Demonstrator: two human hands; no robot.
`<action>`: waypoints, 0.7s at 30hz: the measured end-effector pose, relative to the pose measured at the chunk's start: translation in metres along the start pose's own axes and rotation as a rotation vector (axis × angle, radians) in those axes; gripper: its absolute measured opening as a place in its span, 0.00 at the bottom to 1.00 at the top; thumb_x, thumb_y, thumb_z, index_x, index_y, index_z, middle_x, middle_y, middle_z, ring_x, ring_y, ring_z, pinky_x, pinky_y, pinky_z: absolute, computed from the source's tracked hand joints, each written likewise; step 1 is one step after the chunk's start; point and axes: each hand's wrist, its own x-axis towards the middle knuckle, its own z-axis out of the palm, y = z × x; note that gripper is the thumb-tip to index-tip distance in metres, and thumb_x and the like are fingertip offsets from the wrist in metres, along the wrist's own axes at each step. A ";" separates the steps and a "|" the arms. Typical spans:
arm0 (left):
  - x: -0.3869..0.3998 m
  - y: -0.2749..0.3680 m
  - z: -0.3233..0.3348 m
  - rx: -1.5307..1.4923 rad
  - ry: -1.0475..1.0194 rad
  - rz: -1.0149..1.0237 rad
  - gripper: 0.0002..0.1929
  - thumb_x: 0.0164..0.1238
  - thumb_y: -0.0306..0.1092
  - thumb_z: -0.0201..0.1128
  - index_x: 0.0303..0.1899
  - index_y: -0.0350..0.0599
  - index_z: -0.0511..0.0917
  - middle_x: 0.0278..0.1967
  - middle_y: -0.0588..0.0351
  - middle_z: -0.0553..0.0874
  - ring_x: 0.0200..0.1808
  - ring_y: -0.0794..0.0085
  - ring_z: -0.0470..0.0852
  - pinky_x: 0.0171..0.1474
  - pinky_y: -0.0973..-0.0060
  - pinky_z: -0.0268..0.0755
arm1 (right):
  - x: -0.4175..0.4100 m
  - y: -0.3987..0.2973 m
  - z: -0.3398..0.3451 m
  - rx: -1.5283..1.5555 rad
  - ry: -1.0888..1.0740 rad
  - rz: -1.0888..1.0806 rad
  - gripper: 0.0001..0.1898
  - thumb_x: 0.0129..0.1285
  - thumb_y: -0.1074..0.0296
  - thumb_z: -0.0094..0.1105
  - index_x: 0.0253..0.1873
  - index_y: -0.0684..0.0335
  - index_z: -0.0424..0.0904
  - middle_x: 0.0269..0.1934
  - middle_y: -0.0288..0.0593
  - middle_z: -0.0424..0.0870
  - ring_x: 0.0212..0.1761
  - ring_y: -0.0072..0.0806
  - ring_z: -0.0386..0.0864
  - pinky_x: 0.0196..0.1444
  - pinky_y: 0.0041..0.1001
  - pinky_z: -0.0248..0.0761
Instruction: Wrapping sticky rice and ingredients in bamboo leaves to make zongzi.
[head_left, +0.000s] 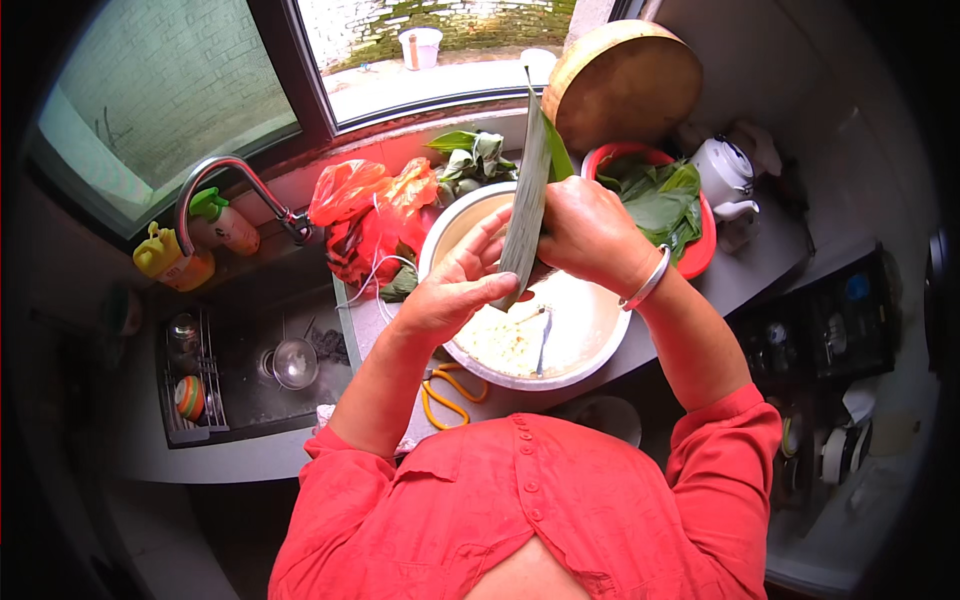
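A long green leaf (523, 202), folded lengthwise, stands nearly upright between my hands. My right hand (592, 236) grips it from the right, its fingertips partly hidden behind the leaf. The thumb of my left hand (461, 281) lies across the leaf's lower end, while the other fingers spread loosely beside it. Below both hands sits a wide metal basin (600, 360) holding pale grains (499, 341). A spoon or similar utensil (544, 341) stands in the grains. Whatever the leaf may hold inside is hidden from me.
Right of the basin, a red tub (703, 251) holds green leaves (660, 206) beside a white kettle (724, 171). Leaf-wrapped bundles (476, 157) and red plastic bags (379, 217) lie behind. Yellow-handled scissors (442, 401) are near the front edge. A sink (251, 405) with a faucet (225, 161) is left.
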 end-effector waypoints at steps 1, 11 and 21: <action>0.002 -0.001 -0.004 0.001 -0.002 -0.002 0.38 0.63 0.27 0.62 0.71 0.49 0.49 0.60 0.51 0.72 0.57 0.66 0.76 0.56 0.66 0.71 | -0.001 -0.001 0.001 -0.001 0.005 0.008 0.09 0.46 0.65 0.61 0.33 0.60 0.82 0.26 0.53 0.82 0.32 0.49 0.82 0.36 0.42 0.74; 0.010 -0.027 0.008 0.487 0.209 0.099 0.42 0.46 0.25 0.73 0.62 0.47 0.56 0.46 0.58 0.75 0.46 0.76 0.76 0.42 0.78 0.72 | 0.009 -0.002 0.023 -0.049 0.034 -0.064 0.09 0.48 0.62 0.62 0.30 0.62 0.80 0.26 0.53 0.80 0.30 0.50 0.79 0.34 0.41 0.73; -0.023 -0.032 -0.025 0.269 0.373 -0.022 0.15 0.51 0.25 0.69 0.42 0.44 0.76 0.28 0.63 0.79 0.23 0.82 0.74 0.22 0.85 0.60 | -0.005 0.020 0.006 0.341 0.441 -0.206 0.07 0.58 0.66 0.62 0.36 0.63 0.79 0.27 0.44 0.81 0.29 0.35 0.81 0.32 0.30 0.71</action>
